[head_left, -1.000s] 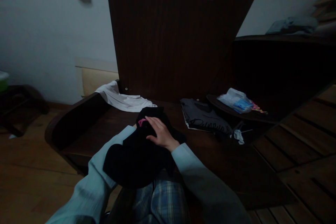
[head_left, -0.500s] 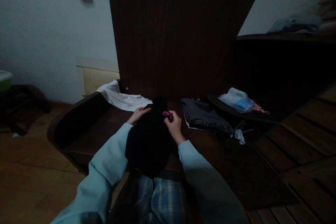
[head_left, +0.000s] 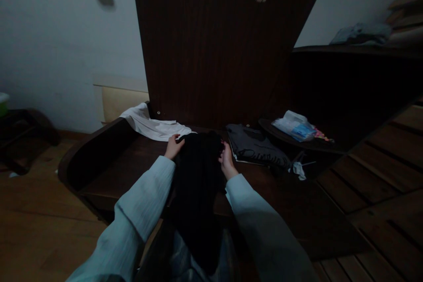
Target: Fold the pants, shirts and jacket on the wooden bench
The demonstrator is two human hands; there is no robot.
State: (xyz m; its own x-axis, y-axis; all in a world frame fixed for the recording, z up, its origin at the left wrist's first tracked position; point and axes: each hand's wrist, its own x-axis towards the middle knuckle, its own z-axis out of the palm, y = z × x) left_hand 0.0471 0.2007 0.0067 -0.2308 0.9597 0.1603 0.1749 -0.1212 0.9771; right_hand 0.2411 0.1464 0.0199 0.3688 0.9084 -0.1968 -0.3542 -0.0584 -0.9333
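A white cloth lies across the left end of a dark bench. The left hand pinches the upper left edge of a black garment, which hangs between both hands, its lower end over the lap. The right hand grasps its upper right edge, near a folded grey shirt.

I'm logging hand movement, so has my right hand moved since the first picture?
Yes. Your right hand has moved to the right, closer to the grey garment, which lies where it was.
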